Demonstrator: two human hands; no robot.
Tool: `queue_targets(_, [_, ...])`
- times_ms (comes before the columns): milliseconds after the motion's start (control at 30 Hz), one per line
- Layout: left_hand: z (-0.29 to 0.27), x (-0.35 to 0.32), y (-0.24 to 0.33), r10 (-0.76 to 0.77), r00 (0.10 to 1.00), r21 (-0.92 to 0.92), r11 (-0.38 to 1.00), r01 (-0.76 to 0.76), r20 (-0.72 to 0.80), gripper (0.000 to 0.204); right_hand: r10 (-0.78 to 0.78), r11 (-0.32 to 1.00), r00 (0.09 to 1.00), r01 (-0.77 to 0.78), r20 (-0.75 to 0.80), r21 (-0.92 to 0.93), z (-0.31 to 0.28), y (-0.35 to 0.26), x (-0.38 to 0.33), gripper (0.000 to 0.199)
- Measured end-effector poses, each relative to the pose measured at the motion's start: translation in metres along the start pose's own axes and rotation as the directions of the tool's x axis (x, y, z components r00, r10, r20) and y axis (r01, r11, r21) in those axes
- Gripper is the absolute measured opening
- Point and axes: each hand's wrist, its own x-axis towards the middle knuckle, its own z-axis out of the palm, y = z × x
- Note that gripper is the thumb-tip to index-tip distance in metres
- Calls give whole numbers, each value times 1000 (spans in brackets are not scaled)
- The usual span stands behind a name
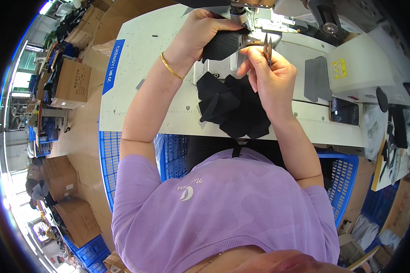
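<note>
At the left edge of the white table (136, 68) there is only bare surface and a blue strip along the side; a blue plastic crate (109, 159) stands below the near edge. Further right, the left hand (200, 34), with a thin gold bangle (171, 67) at the wrist, presses down on a black fabric piece (223, 44) at the far edge of the table, its fingers closed over the cloth just in front of the sewing machine (259, 18). More black fabric (234, 107) hangs in a loose bunch from there toward the near edge, in front of the person's lilac shirt. To the right of the held piece, the right hand (269, 75) pinches a small pair of thread snips (267, 48) upright, its fingers closed on the tool, with the blades pointing toward the machine's needle area; whether the blades are parted cannot be told. For a clean cut, the left hand would best keep the cloth flat and taut, while the snips come close to the seam without catching the fabric itself. At the right side of the table lie a grey cloth piece (316, 78) and a dark phone (344, 111).
</note>
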Motion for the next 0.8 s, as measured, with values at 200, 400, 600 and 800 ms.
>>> queue_targets(200, [6,-5,12,-7,1000,1,1000,7,-17,21,2,1000,1000,-1,19,-29,0,4,-1,20])
queue_targets(400, [14,-9,18,-27,997,-9,1000,26,-70,21,12,998,1000,-11,22,-56,1,3,-2,21])
queue_targets(600, [14,-12,19,-11,1000,32,999,12,-16,19,30,999,999,-30,29,-16,-1,4,-4,22])
queue_targets(800, [12,-12,18,-75,996,-95,993,70,-54,17,29,999,996,-31,80,28,-9,6,-7,23])
